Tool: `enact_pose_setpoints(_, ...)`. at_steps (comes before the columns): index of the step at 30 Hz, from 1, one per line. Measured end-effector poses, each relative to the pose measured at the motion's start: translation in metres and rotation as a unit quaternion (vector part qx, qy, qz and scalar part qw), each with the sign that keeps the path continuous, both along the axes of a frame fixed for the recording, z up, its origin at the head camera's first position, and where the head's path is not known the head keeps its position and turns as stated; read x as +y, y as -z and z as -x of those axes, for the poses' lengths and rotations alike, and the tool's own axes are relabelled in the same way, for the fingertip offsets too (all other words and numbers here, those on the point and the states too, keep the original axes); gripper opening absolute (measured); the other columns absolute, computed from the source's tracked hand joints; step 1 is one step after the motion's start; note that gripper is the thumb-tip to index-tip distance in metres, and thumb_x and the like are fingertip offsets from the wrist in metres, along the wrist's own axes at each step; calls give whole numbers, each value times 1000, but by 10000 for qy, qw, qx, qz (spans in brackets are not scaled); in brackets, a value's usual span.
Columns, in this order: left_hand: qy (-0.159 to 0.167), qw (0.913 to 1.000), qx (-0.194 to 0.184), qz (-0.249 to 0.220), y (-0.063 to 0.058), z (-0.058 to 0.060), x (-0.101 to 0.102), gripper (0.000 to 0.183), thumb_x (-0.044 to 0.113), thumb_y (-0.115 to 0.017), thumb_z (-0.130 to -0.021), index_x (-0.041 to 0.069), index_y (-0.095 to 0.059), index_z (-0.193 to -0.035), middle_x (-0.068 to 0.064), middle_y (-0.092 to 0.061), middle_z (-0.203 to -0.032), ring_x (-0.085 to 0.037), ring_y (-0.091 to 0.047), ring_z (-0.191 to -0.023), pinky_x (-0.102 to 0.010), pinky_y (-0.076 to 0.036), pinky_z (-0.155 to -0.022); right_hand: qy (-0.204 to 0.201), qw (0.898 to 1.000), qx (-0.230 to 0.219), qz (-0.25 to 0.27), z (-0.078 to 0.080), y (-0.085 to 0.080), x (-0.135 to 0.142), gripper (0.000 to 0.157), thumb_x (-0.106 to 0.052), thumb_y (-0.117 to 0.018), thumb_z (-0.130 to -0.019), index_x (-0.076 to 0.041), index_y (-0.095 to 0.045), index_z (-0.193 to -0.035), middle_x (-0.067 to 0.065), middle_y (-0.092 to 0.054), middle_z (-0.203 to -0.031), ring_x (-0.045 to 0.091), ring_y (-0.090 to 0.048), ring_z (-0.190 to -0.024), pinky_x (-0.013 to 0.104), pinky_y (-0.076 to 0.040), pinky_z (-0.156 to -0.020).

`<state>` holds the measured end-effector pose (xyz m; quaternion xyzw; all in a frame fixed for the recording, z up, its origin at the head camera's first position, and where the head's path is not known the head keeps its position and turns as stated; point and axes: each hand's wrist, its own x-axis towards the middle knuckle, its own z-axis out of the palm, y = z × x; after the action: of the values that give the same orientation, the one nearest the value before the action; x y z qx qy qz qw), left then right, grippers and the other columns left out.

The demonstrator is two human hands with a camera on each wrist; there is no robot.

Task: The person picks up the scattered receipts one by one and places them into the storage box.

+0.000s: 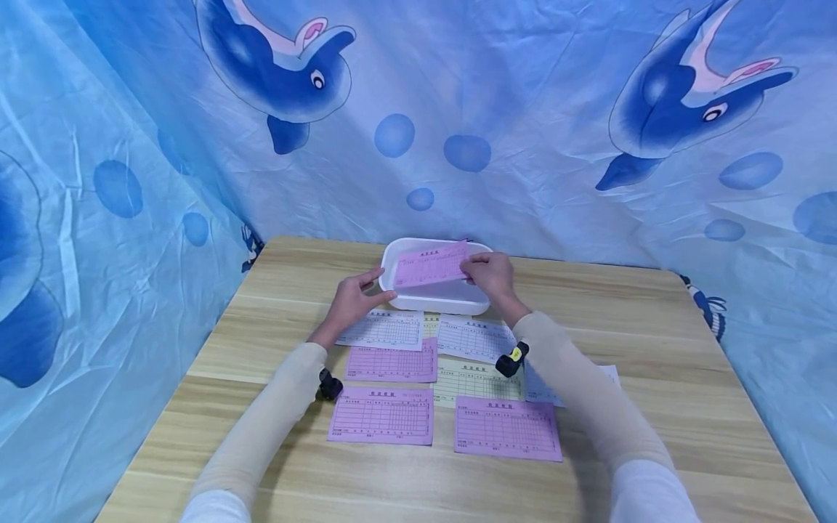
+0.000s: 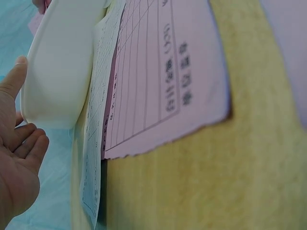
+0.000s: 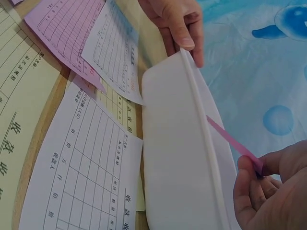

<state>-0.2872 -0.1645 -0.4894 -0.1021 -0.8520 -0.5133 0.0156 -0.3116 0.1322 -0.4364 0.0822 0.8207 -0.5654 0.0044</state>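
A white plastic tub (image 1: 439, 303) stands at the back of the table. My left hand (image 1: 349, 301) holds its left end, thumb at the near rim and fingers round the corner; the left wrist view shows the thumb on the tub's edge (image 2: 57, 62). Over the tub's opening, my right hand (image 1: 495, 277) pinches a pink receipt slip (image 1: 428, 267) by its right end. The right wrist view shows that slip (image 3: 234, 143) nearly edge-on, between thumb and fingers, its far end passing behind the tub's rim. The tub's inside is partly hidden by the slip.
Several receipt slips lie in front of the tub, some overlapping: white (image 1: 474, 339), pink (image 1: 381, 416) and pale yellow (image 1: 476, 379). A bluish slip (image 1: 541, 386) is partly under my right forearm. A blue dolphin-print curtain (image 1: 431, 94) hangs behind the wooden table (image 1: 654, 334).
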Motion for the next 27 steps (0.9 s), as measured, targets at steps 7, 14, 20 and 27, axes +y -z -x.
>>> enact_pose_setpoints(7, -18, 10000, 9, 9, 0, -1, 1, 71, 38, -84, -86, 8, -57, -145, -12, -51, -153, -36, -56, -134, -46, -51, -110, -40, 9998, 131, -130, 1, 7, -6, 27, -13, -73, -93, 3, -74, -115, 19, -76, -100, 12, -69, -65, 26, -63, -63)
enact_pose_setpoints(14, -6, 10000, 72, 14, -1, -1, 1, 70, 38, -83, -86, 8, -58, -144, -12, -52, -152, -35, -56, -133, -46, -51, -109, -164, 9996, 122, -219, 0, 8, -10, 26, -14, -73, -94, 2, -75, -114, 18, -76, -99, 17, -72, -68, 31, -65, -66)
enact_pose_setpoints(20, 27, 10000, -20, 21, -4, -2, 2, 74, 42, -83, -86, 8, -56, -146, -12, -50, -154, -35, -55, -135, -47, -50, -110, -377, 9986, 42, -375, 0, 8, -13, 24, -14, -72, -94, 3, -76, -111, 18, -77, -96, 28, -75, -78, 26, -63, -62)
enact_pose_setpoints(27, 7, 9999, -91, 69, -4, -2, 2, 74, 41, -83, -86, 9, -56, -146, -11, -49, -155, -36, -54, -136, -47, -50, -111, -582, 9957, 242, -674, 2, 10, -10, 26, -15, -71, -95, 4, -75, -113, 19, -77, -95, 30, -75, -79, 29, -63, -64)
